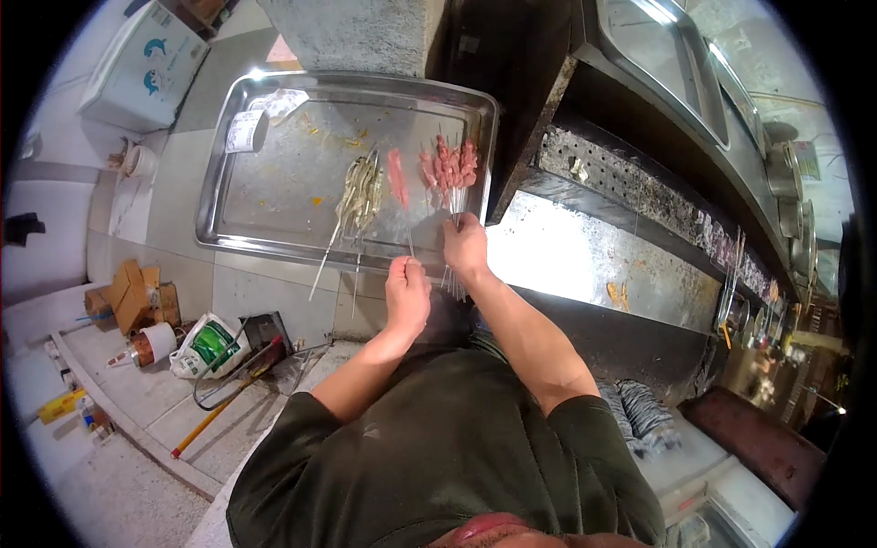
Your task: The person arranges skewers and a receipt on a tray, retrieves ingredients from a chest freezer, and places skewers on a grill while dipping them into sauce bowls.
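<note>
A wide steel tray (274, 178) lies before me. Over its right part, my right hand (466, 243) grips a bundle of metal skewers threaded with raw red meat (449, 164), the meat pointing away from me. My left hand (408, 291) is at the tray's near edge, pinching the handle end of a single meat skewer (398, 181). Left of that skewer rests a small pile of skewers with pale, greyish strips (360, 188), their bare ends jutting over the near rim. What the strips are, I cannot tell.
A paper slip (245, 131) with writing and a crumpled wrapper (282, 104) sit in the tray's far left corner. To the right stands a sooty metal grill (589, 250). A long-handled dustpan (264, 335) and a white-green bag (209, 346) are on the floor at left.
</note>
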{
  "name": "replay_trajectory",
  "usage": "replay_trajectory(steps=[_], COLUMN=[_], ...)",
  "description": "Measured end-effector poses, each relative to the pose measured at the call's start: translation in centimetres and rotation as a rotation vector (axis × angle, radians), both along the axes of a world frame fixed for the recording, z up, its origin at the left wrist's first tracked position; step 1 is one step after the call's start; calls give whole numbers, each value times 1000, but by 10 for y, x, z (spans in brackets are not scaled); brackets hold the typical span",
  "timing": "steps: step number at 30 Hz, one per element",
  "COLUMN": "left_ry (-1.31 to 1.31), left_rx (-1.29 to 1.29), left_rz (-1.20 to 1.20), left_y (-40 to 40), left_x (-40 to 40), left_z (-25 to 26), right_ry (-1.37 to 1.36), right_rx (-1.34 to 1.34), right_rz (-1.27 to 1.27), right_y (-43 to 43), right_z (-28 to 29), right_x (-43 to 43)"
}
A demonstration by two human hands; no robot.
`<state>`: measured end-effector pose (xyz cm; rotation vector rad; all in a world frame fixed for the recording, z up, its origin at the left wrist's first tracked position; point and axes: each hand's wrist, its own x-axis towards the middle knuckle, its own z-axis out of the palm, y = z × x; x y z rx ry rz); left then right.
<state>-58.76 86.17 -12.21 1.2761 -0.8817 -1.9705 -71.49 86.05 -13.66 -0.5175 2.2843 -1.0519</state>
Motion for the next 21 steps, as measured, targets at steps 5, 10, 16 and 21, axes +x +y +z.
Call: replay_trajectory(steps=[5,10,16,21], left_ry=[-14,-305,-385,-262], left_rx=[-24,-163,-283,-404], left_rz=[-30,-194,-246,-224], left_y=[-5,-3,2,13], left_x=[-5,-21,-29,-31], left_z=[-11,-17,-7,8], right_ry=[-36,-160,-461,-507], right_rx=[-82,-193,-422,-528], right_rz=[5,-2,-51,-69], right_y=[6,14,13,23], right_z=[-9,-15,7,43], right_x=[4,16,17,18])
